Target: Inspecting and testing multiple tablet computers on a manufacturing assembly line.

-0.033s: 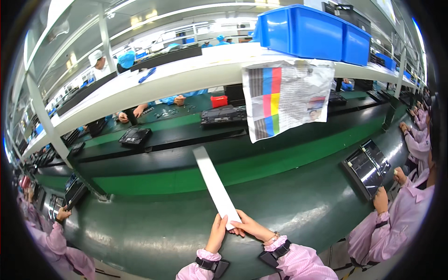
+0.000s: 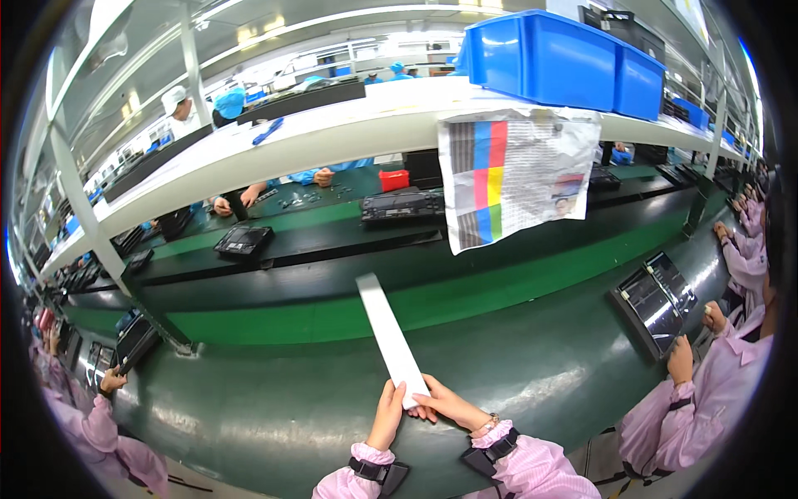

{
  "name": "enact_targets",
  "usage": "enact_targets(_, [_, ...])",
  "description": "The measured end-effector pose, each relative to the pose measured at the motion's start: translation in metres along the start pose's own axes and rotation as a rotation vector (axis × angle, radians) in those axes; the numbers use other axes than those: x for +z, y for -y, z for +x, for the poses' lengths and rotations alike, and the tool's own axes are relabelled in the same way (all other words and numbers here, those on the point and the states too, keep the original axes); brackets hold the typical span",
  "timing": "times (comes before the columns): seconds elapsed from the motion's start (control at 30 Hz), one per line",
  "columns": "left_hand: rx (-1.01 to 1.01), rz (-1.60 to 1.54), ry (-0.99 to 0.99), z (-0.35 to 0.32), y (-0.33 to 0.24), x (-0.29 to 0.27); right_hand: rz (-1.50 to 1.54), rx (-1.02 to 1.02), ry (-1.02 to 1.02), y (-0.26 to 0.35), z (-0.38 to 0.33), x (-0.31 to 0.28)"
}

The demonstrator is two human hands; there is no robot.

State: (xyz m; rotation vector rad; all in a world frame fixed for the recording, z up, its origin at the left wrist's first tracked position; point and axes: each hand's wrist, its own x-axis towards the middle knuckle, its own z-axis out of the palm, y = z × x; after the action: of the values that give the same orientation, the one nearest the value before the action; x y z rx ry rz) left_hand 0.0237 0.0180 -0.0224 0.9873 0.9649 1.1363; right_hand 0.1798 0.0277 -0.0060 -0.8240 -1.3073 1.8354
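Observation:
A long, flat white strip (image 2: 389, 341) is held by its near end over the dark green bench. My left hand (image 2: 388, 413) grips one side of that end, thumb lying along it. From the other side my right hand (image 2: 449, 405) closes on the same end, its thumb on top and fingers curled beneath. The strip's far end tilts away and leftward, over the bench's bright green band. What the strip is made of, or what it belongs to, I cannot tell.
A worker's hand at right (image 2: 680, 358) is by a black panelled unit (image 2: 657, 303). At left, another worker's hand (image 2: 113, 380) touches a black unit (image 2: 135, 341). A printed sheet (image 2: 519, 179) hangs from the white shelf (image 2: 374, 116), below blue bins (image 2: 540, 58). Black units (image 2: 243, 241) lie beyond.
The strip's far end has shifted slightly right and nearer to me. Both hands keep their hold. The background sits slightly to the right in the view.

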Motion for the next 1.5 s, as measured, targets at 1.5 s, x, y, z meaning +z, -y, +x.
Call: enact_targets(1.5, [0.053,0.021,-0.090,-0.015,-0.031,0.025,0.194,-0.091,0.003,-0.022,0.004,-0.012])
